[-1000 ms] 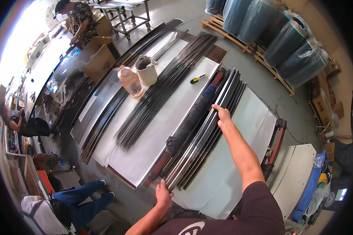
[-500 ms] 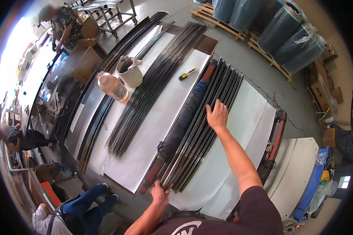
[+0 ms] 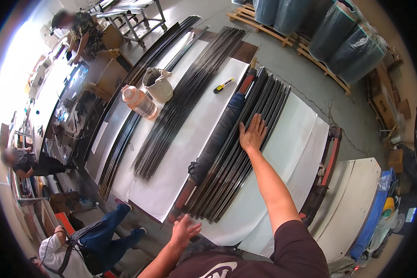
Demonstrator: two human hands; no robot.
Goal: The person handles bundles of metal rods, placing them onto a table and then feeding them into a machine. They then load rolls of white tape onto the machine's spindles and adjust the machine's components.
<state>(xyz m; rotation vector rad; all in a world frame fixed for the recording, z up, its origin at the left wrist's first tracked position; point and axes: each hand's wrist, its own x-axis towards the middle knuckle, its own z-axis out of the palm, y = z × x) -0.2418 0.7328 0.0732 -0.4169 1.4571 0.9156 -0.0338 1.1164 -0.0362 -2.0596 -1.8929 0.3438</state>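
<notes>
Glossy metal-looking strips [image 3: 234, 162], smooth matt white paper [image 3: 185, 150]

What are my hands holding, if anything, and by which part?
Nothing is held: the right hand lies flat on the dark strips, and the left hand is open beside their near ends.

White glare burns out the upper left, while straight edges bow toward dark corners.

Right of the dark rods [image 3: 235, 160] lies free room; leftward, a padded bar [image 3: 216, 136] (dark-wrapped) obstructs.
</notes>
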